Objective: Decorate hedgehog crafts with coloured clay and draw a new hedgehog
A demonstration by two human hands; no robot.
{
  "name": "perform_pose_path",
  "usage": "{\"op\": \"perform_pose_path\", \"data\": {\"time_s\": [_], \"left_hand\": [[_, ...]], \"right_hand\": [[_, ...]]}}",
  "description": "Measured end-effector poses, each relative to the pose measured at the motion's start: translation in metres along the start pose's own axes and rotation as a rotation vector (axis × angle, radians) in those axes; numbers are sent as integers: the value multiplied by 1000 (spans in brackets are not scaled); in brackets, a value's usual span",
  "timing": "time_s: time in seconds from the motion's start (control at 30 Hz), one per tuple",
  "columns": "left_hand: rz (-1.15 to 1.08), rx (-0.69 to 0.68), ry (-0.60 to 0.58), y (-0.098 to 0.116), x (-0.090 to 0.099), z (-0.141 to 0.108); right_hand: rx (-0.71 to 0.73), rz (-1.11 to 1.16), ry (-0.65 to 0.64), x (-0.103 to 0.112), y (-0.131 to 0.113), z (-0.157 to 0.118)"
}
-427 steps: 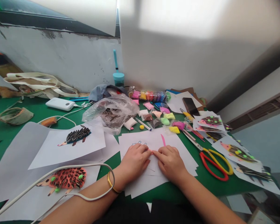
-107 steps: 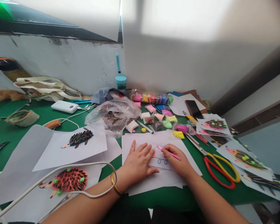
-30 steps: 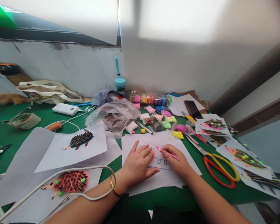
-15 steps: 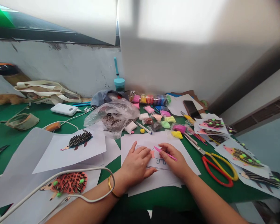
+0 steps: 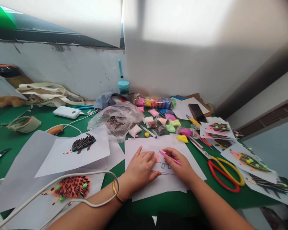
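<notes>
White sheets of paper (image 5: 136,145) lie in front of me, with a blue outline drawing (image 5: 163,166) on the top one. A flat piece of pink-orange clay (image 5: 156,158) sits on the drawing between my hands. My left hand (image 5: 141,167) rests on the paper, thumb apart from the other fingers, its fingertips beside the clay; nothing shows in it. My right hand (image 5: 177,163) grips a pink plastic tool (image 5: 174,158), whose blade points left above the drawing, close to the clay's upper right edge.
Red and yellow scissors (image 5: 212,158) lie at the right, near finished hedgehog pictures (image 5: 249,159). More seed pictures (image 5: 83,142) are on the left. Behind the paper are bagged clays (image 5: 170,128) and a plastic bag of seeds (image 5: 117,123). A white cable (image 5: 93,174) crosses my left forearm.
My left fingertips have drawn back slightly to the left, so a bit more of the clay shows. My right hand and the pink tool have hardly moved.
</notes>
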State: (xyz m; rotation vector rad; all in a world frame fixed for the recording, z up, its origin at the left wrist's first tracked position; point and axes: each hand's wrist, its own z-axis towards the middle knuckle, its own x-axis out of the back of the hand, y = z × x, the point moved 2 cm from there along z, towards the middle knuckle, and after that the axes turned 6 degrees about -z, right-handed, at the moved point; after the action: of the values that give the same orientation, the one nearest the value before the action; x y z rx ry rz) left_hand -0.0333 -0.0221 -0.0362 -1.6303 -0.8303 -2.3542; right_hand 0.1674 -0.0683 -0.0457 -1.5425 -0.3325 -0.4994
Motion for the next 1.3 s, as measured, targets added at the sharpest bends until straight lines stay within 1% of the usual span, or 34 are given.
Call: {"op": "perform_pose_path", "data": {"time_s": [0.2,0.47,0.7,1.07,1.3], "left_hand": [[4,10,-32,3,-1,0],[19,5,6,2,-4,0],[24,3,-4,0,-5,0],[25,26,-15,3,-4,1],[52,31,-3,4,-6,3]], "right_hand": [[-15,14,-21,-1,2,0],[-21,10,-27,0,0,0],[-5,15,-30,0,-1,0],[-16,26,-32,0,-1,0],[-4,40,-31,-1,-2,0]]}}
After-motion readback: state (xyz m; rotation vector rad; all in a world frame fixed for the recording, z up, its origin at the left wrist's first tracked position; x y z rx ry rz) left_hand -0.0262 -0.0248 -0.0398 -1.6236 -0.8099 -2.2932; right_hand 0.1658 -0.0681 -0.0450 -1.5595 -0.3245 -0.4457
